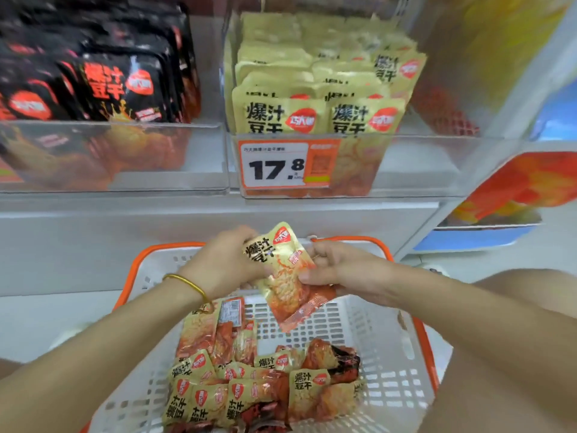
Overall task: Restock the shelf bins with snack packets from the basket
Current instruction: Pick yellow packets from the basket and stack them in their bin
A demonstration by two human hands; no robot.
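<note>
1. Snack packet (287, 276), yellow with an orange lower end, sits tilted in the air above the far half of the basket (390, 354), logo end up.
2. Left hand (228, 264) grips its left edge; gold bangle (187, 281) on that wrist.
3. Right hand (340, 270) pinches its right edge, fingers (318, 252) curled, thumb on the front.
4. Basket is white mesh with an orange rim; loose packets (249, 392) are heaped in its near left part, mostly yellow, a few dark.
5. Clear shelf bin (421, 164) above, carrying price tag (274, 165) "17.8", holds upright yellow packets (312, 98); left bin holds black packets (118, 85).
</note>
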